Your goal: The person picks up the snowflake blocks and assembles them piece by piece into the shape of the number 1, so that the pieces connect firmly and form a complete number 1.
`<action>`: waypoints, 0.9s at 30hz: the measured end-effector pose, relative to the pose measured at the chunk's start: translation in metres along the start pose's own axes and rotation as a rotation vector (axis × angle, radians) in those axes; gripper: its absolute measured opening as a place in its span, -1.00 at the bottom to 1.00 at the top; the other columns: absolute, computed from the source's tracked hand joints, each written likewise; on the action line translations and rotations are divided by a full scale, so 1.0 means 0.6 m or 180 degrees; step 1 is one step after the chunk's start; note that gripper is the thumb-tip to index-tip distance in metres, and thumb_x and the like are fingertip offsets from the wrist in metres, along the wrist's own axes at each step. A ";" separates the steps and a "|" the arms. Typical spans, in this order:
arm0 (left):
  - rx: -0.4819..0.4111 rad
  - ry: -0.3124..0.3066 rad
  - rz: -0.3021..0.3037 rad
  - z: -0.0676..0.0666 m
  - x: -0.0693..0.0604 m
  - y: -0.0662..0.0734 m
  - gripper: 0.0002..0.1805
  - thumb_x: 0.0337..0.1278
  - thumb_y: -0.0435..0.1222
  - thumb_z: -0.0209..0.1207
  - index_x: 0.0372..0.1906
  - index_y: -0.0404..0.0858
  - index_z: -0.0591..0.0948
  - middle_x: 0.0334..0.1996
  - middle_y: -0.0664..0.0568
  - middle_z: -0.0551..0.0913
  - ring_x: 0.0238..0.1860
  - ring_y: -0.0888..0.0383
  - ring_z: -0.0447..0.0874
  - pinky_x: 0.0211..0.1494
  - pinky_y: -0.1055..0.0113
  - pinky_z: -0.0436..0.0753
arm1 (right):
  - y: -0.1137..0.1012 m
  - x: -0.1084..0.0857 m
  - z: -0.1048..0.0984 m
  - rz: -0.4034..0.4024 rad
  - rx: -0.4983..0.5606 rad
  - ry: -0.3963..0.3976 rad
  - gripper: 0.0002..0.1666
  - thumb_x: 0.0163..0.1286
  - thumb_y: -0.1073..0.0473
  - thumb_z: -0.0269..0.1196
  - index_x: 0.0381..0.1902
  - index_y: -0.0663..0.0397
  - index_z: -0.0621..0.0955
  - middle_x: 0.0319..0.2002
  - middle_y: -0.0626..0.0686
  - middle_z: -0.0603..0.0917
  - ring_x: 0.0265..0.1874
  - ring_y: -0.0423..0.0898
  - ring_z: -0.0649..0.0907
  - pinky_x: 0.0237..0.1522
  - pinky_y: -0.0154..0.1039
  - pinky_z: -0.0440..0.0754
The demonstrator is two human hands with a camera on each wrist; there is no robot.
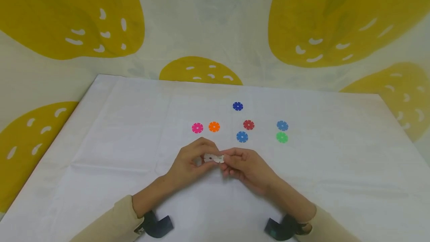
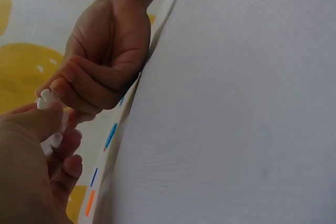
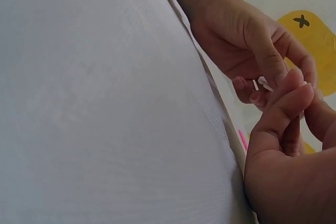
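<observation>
Over the near middle of the table, my left hand point(image 1: 192, 158) pinches a white notched disc point(image 1: 209, 158) between thumb and fingers. A second white notched disc point(image 1: 220, 159) lies against it, its right edge gripped by my right hand point(image 1: 250, 165). The two discs meet between the hands; whether their slots are interlocked I cannot tell. From the left wrist, white notched edges point(image 2: 46, 97) poke out past the left thumb. The right wrist view shows only a small white part point(image 3: 264, 83) near the left thumb, the rest covered by fingers.
Beyond the hands, notched discs lie flat on the white table point(image 1: 117, 133): pink point(image 1: 197, 128), orange point(image 1: 214, 126), dark blue point(image 1: 237, 106), red point(image 1: 248, 124), light blue point(image 1: 242, 136), another light blue point(image 1: 282, 125) and green point(image 1: 282, 137). A patterned cloth point(image 1: 208, 29) hangs behind.
</observation>
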State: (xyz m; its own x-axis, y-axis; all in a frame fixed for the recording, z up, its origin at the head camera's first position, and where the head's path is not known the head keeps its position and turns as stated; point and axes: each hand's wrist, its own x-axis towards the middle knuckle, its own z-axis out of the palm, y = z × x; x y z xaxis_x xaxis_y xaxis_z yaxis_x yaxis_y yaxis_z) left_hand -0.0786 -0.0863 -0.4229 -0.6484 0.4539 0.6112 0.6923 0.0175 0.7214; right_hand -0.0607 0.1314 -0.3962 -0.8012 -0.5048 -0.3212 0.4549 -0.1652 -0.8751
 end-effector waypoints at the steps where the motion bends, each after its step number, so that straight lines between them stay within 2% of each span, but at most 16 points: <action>1: -0.0028 0.0010 0.0002 0.000 0.000 0.000 -0.65 -0.01 -0.52 0.33 -0.08 -0.20 0.64 -0.17 0.06 0.59 -0.13 0.15 0.55 -0.22 0.36 0.62 | 0.000 0.000 0.001 -0.0004 0.0014 0.0008 -0.61 0.38 0.20 0.22 0.05 0.39 0.51 -0.30 0.10 0.67 -0.35 -0.09 0.67 -0.19 -0.35 0.63; 5: -0.0147 0.0072 0.0033 0.000 0.000 0.001 -0.67 -0.07 -0.57 0.34 -0.14 -0.24 0.66 -0.23 0.03 0.60 -0.19 0.14 0.57 -0.21 0.33 0.63 | 0.002 0.000 0.003 -0.0021 0.0023 0.0046 -0.60 0.38 0.21 0.22 0.06 0.40 0.51 -0.30 0.11 0.65 -0.36 -0.09 0.66 -0.18 -0.33 0.64; 11: -0.0379 0.0154 -0.0166 0.001 0.000 0.006 -0.70 -0.16 -0.62 0.37 -0.24 -0.31 0.68 -0.32 -0.03 0.63 -0.30 0.13 0.56 -0.34 0.35 0.63 | 0.004 -0.001 0.007 -0.0072 -0.0114 0.0110 -0.59 0.36 0.20 0.24 0.03 0.42 0.52 -0.27 0.15 0.66 -0.33 -0.04 0.68 -0.12 -0.23 0.65; 13: -0.0484 0.0162 -0.0224 0.000 0.004 0.016 -0.70 -0.20 -0.66 0.36 -0.27 -0.36 0.67 -0.34 -0.08 0.62 -0.33 0.12 0.56 -0.40 0.33 0.65 | 0.004 -0.001 0.009 -0.0081 -0.0176 0.0150 -0.61 0.35 0.20 0.25 0.01 0.42 0.52 -0.28 0.16 0.67 -0.34 -0.03 0.69 -0.13 -0.22 0.65; 18: -0.0731 0.0188 -0.0228 -0.005 0.018 0.045 -0.71 -0.24 -0.75 0.30 -0.35 -0.44 0.64 -0.34 -0.20 0.57 -0.40 0.07 0.58 -0.50 0.29 0.65 | 0.003 0.000 0.014 -0.0114 -0.0377 0.0236 -0.62 0.36 0.20 0.24 -0.02 0.43 0.52 -0.27 0.19 0.66 -0.35 -0.02 0.68 -0.15 -0.22 0.66; 20: -0.0809 0.0209 -0.0257 -0.005 0.019 0.048 -0.73 -0.22 -0.76 0.28 -0.36 -0.44 0.63 -0.33 -0.22 0.56 -0.40 0.06 0.58 -0.51 0.29 0.65 | 0.000 0.001 0.015 -0.0136 -0.0650 0.0310 -0.63 0.38 0.15 0.23 -0.03 0.37 0.54 -0.28 0.18 0.66 -0.35 0.00 0.68 -0.18 -0.24 0.66; 22: -0.0886 0.0231 -0.0330 -0.005 0.018 0.046 -0.75 -0.18 -0.76 0.26 -0.36 -0.45 0.63 -0.32 -0.24 0.56 -0.43 0.05 0.59 -0.53 0.27 0.64 | -0.005 0.001 0.014 -0.0189 -0.1063 0.0450 -0.66 0.39 0.09 0.21 -0.06 0.27 0.58 -0.31 0.16 0.67 -0.37 0.02 0.67 -0.22 -0.25 0.66; 25: -0.0888 0.0279 -0.0480 -0.004 0.018 0.045 -0.77 -0.13 -0.75 0.23 -0.35 -0.46 0.63 -0.32 -0.24 0.57 -0.46 0.01 0.59 -0.53 0.27 0.63 | -0.018 0.000 0.007 -0.0270 -0.1707 0.0799 -0.68 0.39 -0.01 0.21 -0.09 0.10 0.61 -0.37 0.10 0.68 -0.43 0.03 0.65 -0.32 -0.23 0.66; 27: -0.0912 0.0309 -0.0587 -0.004 0.018 0.046 -0.78 -0.08 -0.74 0.21 -0.34 -0.46 0.62 -0.32 -0.25 0.57 -0.50 -0.05 0.58 -0.54 0.26 0.62 | -0.028 -0.001 -0.001 -0.0333 -0.1997 0.1083 -0.69 0.35 -0.05 0.24 -0.11 0.02 0.62 -0.38 0.05 0.68 -0.47 0.02 0.65 -0.35 -0.21 0.66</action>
State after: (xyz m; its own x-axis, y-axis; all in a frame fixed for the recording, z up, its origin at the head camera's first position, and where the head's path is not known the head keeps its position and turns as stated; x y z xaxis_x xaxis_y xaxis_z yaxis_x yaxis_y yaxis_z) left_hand -0.0674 -0.0831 -0.3957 -0.7907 0.3794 0.4804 0.4528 -0.1656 0.8761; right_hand -0.0680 0.1353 -0.3814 -0.9516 -0.2041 -0.2299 0.1421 0.3710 -0.9177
